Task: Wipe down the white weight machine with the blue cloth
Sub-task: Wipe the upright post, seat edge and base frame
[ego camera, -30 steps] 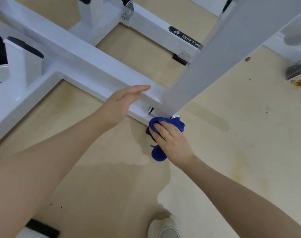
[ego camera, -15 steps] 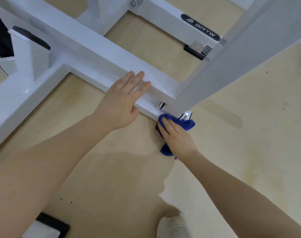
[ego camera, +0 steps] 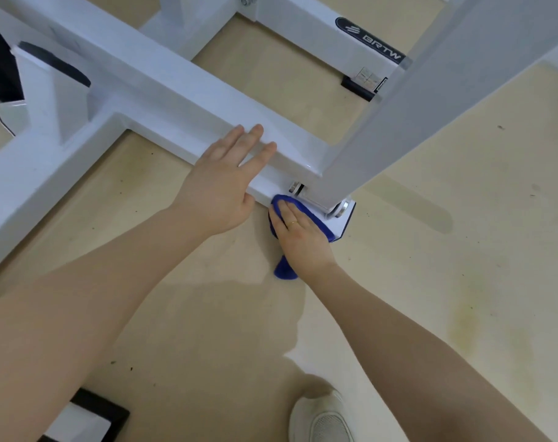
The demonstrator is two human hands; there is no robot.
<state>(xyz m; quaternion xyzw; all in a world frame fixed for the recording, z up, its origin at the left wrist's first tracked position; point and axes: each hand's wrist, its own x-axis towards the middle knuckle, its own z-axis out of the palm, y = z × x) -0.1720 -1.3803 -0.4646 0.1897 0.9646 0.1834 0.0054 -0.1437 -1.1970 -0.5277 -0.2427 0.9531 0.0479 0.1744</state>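
I have the right hand (ego camera: 298, 232) laid flat, fingers straight, pressing the blue cloth (ego camera: 315, 223) onto the foot plate (ego camera: 343, 220) at the near end of the white weight machine's base beam (ego camera: 162, 87). My left hand (ego camera: 221, 183) rests open on that beam, likely bracing me while crouched.

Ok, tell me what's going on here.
A person is wiping the white weight machine down near the floor. The right hand presses the blue cloth onto the frame's foot plate beside the upright post, while the left hand rests flat on the low beam. A white shoe shows below.
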